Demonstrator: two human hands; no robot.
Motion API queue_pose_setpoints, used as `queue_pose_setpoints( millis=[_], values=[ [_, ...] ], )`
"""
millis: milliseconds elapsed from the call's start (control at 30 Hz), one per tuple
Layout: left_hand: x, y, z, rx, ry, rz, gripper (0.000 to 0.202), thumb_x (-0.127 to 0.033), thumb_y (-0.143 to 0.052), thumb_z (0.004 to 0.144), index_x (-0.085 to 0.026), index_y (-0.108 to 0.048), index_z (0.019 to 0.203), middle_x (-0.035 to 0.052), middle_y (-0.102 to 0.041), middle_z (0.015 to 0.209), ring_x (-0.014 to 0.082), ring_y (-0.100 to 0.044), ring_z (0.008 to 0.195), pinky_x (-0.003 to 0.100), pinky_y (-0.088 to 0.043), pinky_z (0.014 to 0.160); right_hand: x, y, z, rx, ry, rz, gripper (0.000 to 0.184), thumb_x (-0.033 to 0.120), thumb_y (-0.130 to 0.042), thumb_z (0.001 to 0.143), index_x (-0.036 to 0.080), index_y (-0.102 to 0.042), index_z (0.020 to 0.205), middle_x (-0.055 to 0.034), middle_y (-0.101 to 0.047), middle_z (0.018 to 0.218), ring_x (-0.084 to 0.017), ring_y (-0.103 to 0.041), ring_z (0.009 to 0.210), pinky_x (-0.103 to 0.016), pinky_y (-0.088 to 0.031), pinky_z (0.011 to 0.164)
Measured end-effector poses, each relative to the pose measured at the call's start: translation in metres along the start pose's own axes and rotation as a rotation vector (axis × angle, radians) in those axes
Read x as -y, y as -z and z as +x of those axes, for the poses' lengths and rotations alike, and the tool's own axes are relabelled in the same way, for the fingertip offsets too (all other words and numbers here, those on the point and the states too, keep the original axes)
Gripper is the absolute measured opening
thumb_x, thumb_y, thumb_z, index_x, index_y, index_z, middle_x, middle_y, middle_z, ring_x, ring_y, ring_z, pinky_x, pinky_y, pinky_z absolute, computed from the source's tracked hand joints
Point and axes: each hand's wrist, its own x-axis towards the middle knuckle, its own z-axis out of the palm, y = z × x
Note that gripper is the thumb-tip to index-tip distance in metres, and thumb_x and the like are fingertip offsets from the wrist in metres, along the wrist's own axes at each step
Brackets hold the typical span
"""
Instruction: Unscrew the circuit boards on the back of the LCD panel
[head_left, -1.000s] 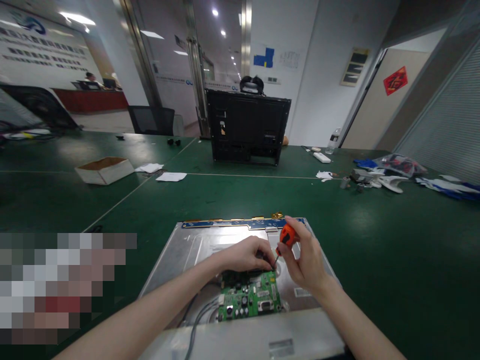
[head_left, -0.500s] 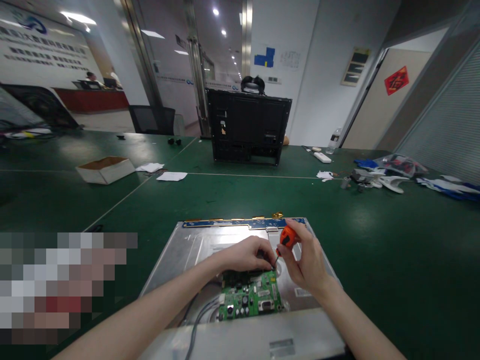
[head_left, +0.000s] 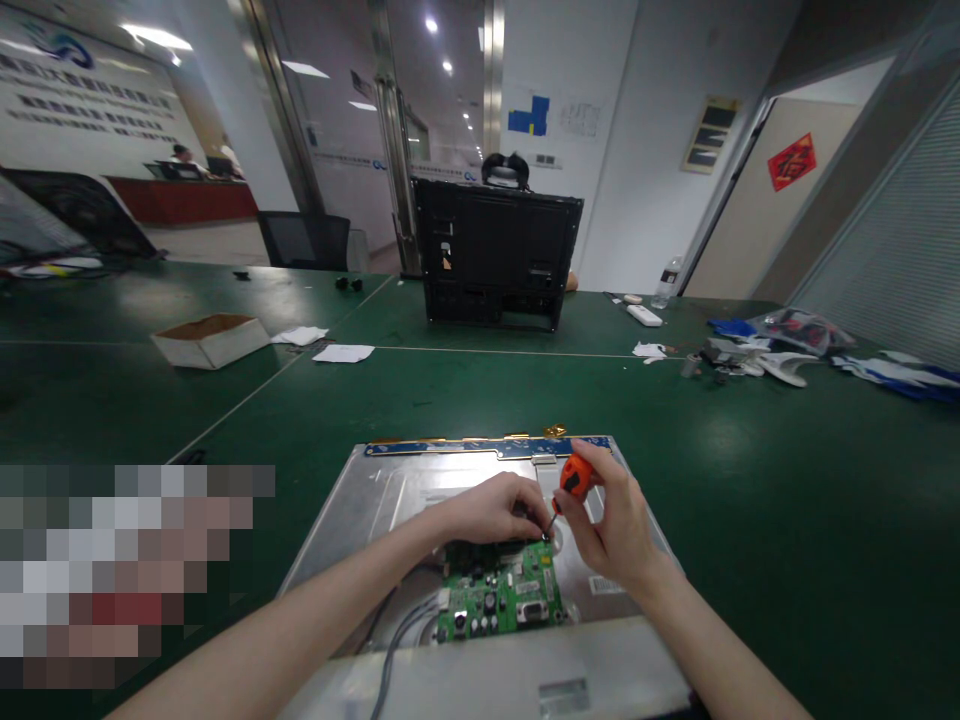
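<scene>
My right hand (head_left: 619, 520) grips an orange-handled screwdriver (head_left: 576, 475), tilted with its tip down at the upper right corner of a green circuit board (head_left: 499, 590). Beside the tip, my left hand (head_left: 506, 508) has its fingers bent and pressed together at the board's top edge; what they hold, if anything, is hidden. The board lies on the metal back of a flat display panel (head_left: 390, 490). Along the panel's far edge runs a blue circuit strip (head_left: 480, 449). Grey cables (head_left: 397, 640) leave the board's left side.
A black monitor housing (head_left: 499, 255) stands upright farther back. An open box (head_left: 211, 340) and white papers (head_left: 343, 353) lie to the left. On the right are metal parts (head_left: 731, 352), a bagged item (head_left: 802, 328), a white adapter (head_left: 644, 315) and a bottle (head_left: 667, 282).
Both hands stay almost in place. The screwdriver's orange handle has turned very slightly, with its tip still at the board's corner.
</scene>
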Motion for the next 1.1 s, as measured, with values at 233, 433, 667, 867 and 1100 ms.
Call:
queue_pose_setpoints(
  millis=[233, 433, 667, 867, 1100],
  values=[
    [-0.0003, -0.0012, -0.0004, -0.039, 0.027, 0.003, 0.015, -0.010, -0.068, 0.073, -0.016, -0.075, 0.085, -0.0002, -0.069, 0.078, 0.0140, -0.060, 0.071, 0.020, -0.047, 0.064, 0.0008, -0.0002, 0.0014, 0.005, 0.001, -0.007, 0.044, 0.020, -0.048, 0.095, 0.021, -0.040, 0.138, -0.0009, -0.059, 0.078, -0.015, -0.057, 0.058, -0.027, -0.051, 0.051],
    [-0.0005, -0.0012, -0.0012, -0.044, 0.037, 0.000, 0.015, -0.009, -0.067, 0.073, -0.014, -0.074, 0.085, 0.0012, -0.070, 0.079, 0.0152, -0.063, 0.073, 0.022, -0.049, 0.068, 0.0006, -0.0014, 0.0017, -0.023, 0.003, -0.025, 0.044, 0.020, -0.052, 0.093, 0.021, -0.041, 0.135, 0.0015, -0.058, 0.074, -0.014, -0.054, 0.054, -0.025, -0.049, 0.048],
    [-0.0019, -0.0008, -0.0018, -0.034, 0.017, 0.014, 0.013, -0.010, -0.067, 0.075, -0.015, -0.076, 0.084, 0.0006, -0.071, 0.077, 0.0152, -0.063, 0.072, 0.023, -0.049, 0.069, 0.0004, -0.0006, 0.0013, -0.030, -0.015, -0.059, 0.043, 0.024, -0.054, 0.093, 0.022, -0.043, 0.134, -0.0018, -0.066, 0.084, -0.012, -0.055, 0.051, -0.024, -0.049, 0.045],
    [-0.0002, -0.0005, -0.0013, -0.024, 0.017, -0.017, 0.016, -0.011, -0.068, 0.075, -0.016, -0.077, 0.087, 0.0014, -0.072, 0.079, 0.0160, -0.064, 0.074, 0.023, -0.050, 0.070, 0.0017, 0.0006, 0.0001, -0.038, -0.024, -0.072, 0.044, 0.024, -0.055, 0.093, 0.022, -0.043, 0.135, -0.0014, -0.067, 0.083, -0.011, -0.055, 0.049, -0.024, -0.050, 0.046],
    [0.0006, -0.0003, -0.0009, -0.027, 0.026, -0.010, 0.014, -0.011, -0.070, 0.074, -0.015, -0.077, 0.086, 0.0020, -0.073, 0.080, 0.0167, -0.065, 0.075, 0.024, -0.050, 0.071, -0.0004, -0.0019, 0.0014, -0.047, -0.009, -0.051, 0.043, 0.023, -0.056, 0.094, 0.022, -0.041, 0.134, 0.0017, -0.062, 0.076, -0.012, -0.054, 0.049, -0.023, -0.048, 0.045]
  ],
)
